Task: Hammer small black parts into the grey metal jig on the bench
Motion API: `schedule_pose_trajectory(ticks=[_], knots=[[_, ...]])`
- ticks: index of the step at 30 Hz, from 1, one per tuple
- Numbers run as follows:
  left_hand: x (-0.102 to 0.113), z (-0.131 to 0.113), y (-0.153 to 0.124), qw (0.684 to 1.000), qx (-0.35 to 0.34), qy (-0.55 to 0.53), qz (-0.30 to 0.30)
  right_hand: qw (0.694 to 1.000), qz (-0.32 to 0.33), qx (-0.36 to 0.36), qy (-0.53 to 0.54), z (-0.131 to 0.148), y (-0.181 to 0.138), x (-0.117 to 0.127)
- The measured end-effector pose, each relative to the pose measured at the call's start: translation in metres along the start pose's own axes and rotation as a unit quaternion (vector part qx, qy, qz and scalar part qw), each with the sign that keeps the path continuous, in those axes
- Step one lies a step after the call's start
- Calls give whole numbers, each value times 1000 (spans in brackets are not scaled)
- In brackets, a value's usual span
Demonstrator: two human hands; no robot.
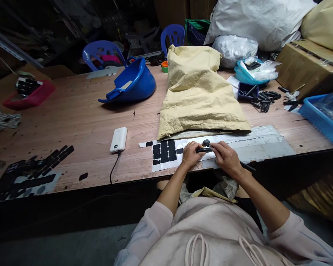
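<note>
My left hand (190, 155) and my right hand (225, 156) meet at the table's near edge, both closed on a small black part with a round knob (204, 146). Just left of them lies a white sheet of black adhesive pads (164, 152). A thin black stick (247, 167) pokes out past my right wrist; I cannot tell whether the hand holds it. A grey-white plastic sheet (262, 145) lies under and to the right of my hands.
A large tan sack (197, 92) lies behind my hands. A white power bank (118, 139) with a cable sits left. Blue basin (133, 83), red tray (30, 96), loose black pads (39, 170) far left; blue bins (322, 118), black parts (263, 99), cardboard box (308, 62) at right.
</note>
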State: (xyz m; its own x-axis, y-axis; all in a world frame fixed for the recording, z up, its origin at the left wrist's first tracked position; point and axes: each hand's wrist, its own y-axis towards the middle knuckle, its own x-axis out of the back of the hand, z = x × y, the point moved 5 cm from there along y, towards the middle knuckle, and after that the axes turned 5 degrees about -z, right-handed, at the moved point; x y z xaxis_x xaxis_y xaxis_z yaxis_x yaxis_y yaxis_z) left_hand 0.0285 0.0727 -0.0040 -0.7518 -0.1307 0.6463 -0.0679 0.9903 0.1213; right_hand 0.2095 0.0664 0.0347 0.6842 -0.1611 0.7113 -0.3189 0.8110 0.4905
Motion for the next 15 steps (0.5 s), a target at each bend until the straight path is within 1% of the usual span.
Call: schedule_pose_trajectory(ticks=[2,5,7,12,15], knots=[[-1,1,0,1000,3,1,-3,1000,-2,2,6,3,0,0],[-1,1,0,1000,3,7,-15,999,37,9,-25,4,-3,-6],[-1,1,-1,1000,2,6,-20,998,47,9,-42,2,-5,-7],[-1,0,-1,1000,3,-9,-18,999,-13,-13,-35,-6,-3,7],[-1,-1,-2,1000,4,-7,-24,999,2,-11,-45,-8,-6,6]])
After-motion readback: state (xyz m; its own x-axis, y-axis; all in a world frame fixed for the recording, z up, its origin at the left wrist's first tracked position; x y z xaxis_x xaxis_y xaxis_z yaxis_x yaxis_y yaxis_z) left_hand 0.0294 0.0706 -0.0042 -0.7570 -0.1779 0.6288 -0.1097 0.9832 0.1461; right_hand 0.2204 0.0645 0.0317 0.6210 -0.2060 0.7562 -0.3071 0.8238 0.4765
